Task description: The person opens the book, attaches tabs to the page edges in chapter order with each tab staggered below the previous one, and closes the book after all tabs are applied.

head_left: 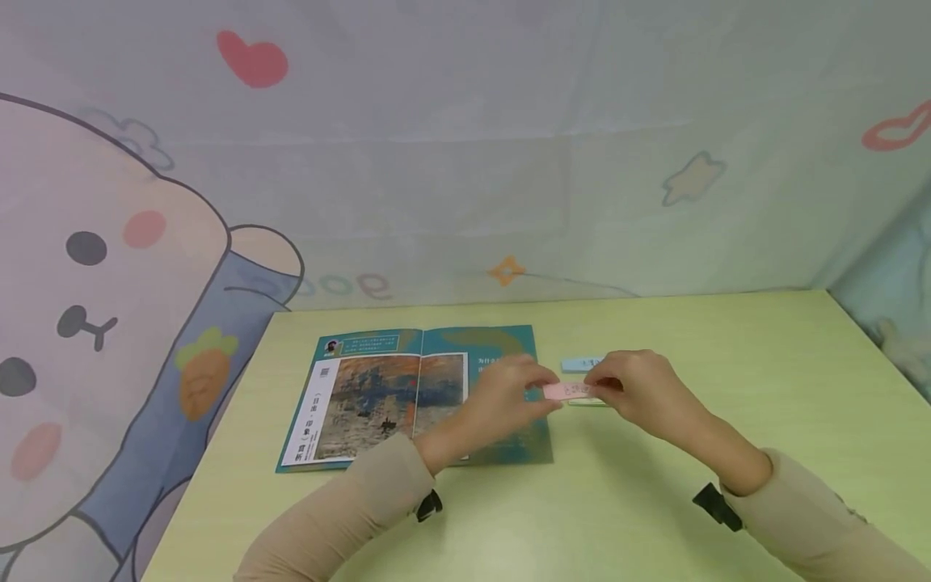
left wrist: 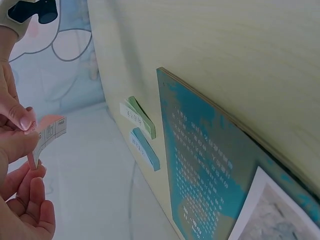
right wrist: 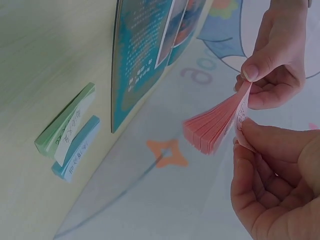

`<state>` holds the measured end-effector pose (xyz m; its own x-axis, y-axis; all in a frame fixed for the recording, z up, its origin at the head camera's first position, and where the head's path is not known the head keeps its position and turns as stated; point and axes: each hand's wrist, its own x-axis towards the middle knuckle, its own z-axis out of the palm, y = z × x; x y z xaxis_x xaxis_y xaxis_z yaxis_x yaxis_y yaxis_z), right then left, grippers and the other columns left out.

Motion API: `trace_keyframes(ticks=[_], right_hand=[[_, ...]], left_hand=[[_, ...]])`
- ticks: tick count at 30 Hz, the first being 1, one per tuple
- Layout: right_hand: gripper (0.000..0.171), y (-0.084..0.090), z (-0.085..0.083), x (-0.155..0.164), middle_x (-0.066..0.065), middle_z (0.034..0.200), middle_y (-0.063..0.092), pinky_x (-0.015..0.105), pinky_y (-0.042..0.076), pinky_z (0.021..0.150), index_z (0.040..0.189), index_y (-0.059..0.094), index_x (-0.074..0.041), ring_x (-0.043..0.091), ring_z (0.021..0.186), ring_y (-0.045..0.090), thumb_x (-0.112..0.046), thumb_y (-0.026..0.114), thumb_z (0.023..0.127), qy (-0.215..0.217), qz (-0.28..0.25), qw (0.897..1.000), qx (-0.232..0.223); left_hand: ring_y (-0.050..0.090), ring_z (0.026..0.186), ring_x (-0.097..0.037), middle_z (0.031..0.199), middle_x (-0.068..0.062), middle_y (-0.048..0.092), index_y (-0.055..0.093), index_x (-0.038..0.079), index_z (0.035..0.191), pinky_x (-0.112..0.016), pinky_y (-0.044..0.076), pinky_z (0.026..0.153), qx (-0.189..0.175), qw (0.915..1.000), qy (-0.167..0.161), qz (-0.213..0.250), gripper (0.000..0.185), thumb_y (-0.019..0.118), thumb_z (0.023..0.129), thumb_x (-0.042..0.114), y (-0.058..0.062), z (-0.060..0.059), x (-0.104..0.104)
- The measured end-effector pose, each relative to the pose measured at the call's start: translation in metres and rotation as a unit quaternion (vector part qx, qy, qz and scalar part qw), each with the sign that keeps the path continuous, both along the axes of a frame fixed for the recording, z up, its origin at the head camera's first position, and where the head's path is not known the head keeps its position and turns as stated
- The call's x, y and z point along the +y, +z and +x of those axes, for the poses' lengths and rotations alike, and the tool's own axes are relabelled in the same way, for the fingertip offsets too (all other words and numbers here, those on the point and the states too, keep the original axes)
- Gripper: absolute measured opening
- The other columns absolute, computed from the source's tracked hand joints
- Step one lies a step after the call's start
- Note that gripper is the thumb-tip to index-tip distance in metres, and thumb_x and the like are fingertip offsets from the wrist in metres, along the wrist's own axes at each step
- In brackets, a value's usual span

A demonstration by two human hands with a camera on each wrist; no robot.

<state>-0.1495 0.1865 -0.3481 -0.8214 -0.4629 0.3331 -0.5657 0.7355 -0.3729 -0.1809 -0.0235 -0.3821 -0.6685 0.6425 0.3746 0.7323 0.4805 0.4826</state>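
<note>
Peeling the written slip (right wrist: 242,111) likely wants a slow, even pull: above the worktop (head_left: 618,517), the left hand (head_left: 505,398) pinches the gathered end of the pink sticky notes (right wrist: 204,131), the right hand (head_left: 643,390) the slip's free end.

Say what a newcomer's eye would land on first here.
First, probably, the pink paper strips, fanned out between the left grip and right grip. Then the big cartoon animal on the cloth, at the head view's left. Next, the open teal magazine with its painting, on the table.
</note>
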Motion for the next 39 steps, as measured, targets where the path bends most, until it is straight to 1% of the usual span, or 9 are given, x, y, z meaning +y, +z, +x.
trace_keyframes(ticks=[5,9,14,17,19,22,28,35,39], right_hand=[[0.009,-0.002,0.002,0.001,-0.005,0.067,0.062,0.02,0.043,0.051,0.073,0.07,-0.007,0.003,0.055,0.048,-0.002,0.078,0.072,-0.026,-0.004,0.999,-0.022],[0.01,-0.003,0.005,0.001,-0.007,0.065,0.061,0.02,0.04,0.049,0.072,0.069,-0.008,0.003,0.053,0.044,-0.001,0.077,0.072,-0.027,-0.003,0.999,-0.021],[0.011,-0.004,0.006,0.001,-0.005,0.066,0.062,0.02,0.041,0.049,0.073,0.069,-0.007,0.002,0.053,0.044,0.001,0.077,0.071,-0.022,-0.001,1.0,-0.001],[0.011,-0.005,0.005,0.003,-0.004,0.067,0.063,0.02,0.042,0.049,0.074,0.07,-0.006,0.002,0.052,0.044,0.001,0.077,0.071,-0.018,-0.009,1.0,-0.003],[0.01,-0.004,0.005,0.005,-0.005,0.067,0.063,0.02,0.042,0.049,0.074,0.07,-0.007,0.002,0.052,0.044,0.001,0.076,0.072,-0.016,-0.016,1.0,-0.015],[0.009,-0.001,0.004,0.01,-0.005,0.067,0.063,0.021,0.042,0.049,0.075,0.07,-0.007,0.003,0.053,0.046,0.0,0.075,0.074,-0.016,-0.03,0.998,-0.048],[0.003,0.018,-0.003,0.021,-0.004,0.071,0.063,0.023,0.044,0.051,0.079,0.07,-0.005,0.009,0.058,0.05,-0.004,0.072,0.079,-0.034,-0.052,0.991,-0.119],[0.004,0.032,-0.011,0.03,-0.003,0.072,0.064,0.025,0.046,0.054,0.084,0.071,-0.005,0.013,0.062,0.055,-0.009,0.069,0.084,-0.055,-0.065,0.986,-0.143],[0.004,0.031,-0.016,0.03,-0.002,0.075,0.065,0.025,0.048,0.056,0.085,0.071,-0.006,0.014,0.065,0.057,-0.009,0.069,0.084,-0.052,-0.084,0.982,-0.162]], left_hand=[[0.052,0.075,-0.008,0.084,0.004,0.063,0.072,0.012,0.095,-0.019,0.041,0.066,0.001,1.0,0.002,-0.005,0.018,0.076,0.079,0.021,-0.002,0.0,0.002],[0.053,0.077,-0.008,0.085,0.003,0.064,0.072,0.011,0.097,-0.018,0.042,0.068,-0.003,1.0,0.005,-0.008,0.019,0.074,0.081,0.021,-0.006,0.0,0.002],[0.055,0.08,-0.009,0.088,0.003,0.064,0.071,0.01,0.099,-0.018,0.044,0.07,-0.016,0.9998,0.01,-0.001,0.02,0.073,0.082,0.022,-0.009,0.0,0.0],[0.055,0.079,-0.009,0.087,0.002,0.065,0.071,0.01,0.098,-0.019,0.044,0.07,-0.012,0.9999,0.01,0.001,0.02,0.073,0.081,0.022,-0.009,0.0,0.0],[0.055,0.078,-0.009,0.086,0.002,0.065,0.071,0.01,0.097,-0.018,0.044,0.069,-0.005,1.0,0.008,0.0,0.02,0.074,0.081,0.021,-0.01,-0.001,0.001],[0.054,0.076,-0.009,0.085,0.002,0.064,0.071,0.01,0.097,-0.017,0.043,0.068,0.001,1.0,0.007,-0.003,0.019,0.074,0.08,0.02,-0.011,-0.001,0.002],[0.052,0.073,-0.007,0.085,0.003,0.065,0.072,0.01,0.097,-0.016,0.041,0.066,-0.008,0.9997,0.016,-0.013,0.022,0.076,0.079,0.022,-0.015,-0.002,0.004],[0.056,0.074,-0.007,0.084,0.005,0.065,0.072,0.011,0.098,-0.012,0.039,0.065,-0.012,0.9995,-0.002,-0.03,0.022,0.075,0.08,0.024,-0.026,-0.002,0.019],[0.054,0.074,-0.004,0.084,0.007,0.064,0.072,0.011,0.099,-0.01,0.039,0.066,-0.033,0.9979,-0.023,-0.05,0.021,0.074,0.081,0.023,-0.034,0.004,0.028]])
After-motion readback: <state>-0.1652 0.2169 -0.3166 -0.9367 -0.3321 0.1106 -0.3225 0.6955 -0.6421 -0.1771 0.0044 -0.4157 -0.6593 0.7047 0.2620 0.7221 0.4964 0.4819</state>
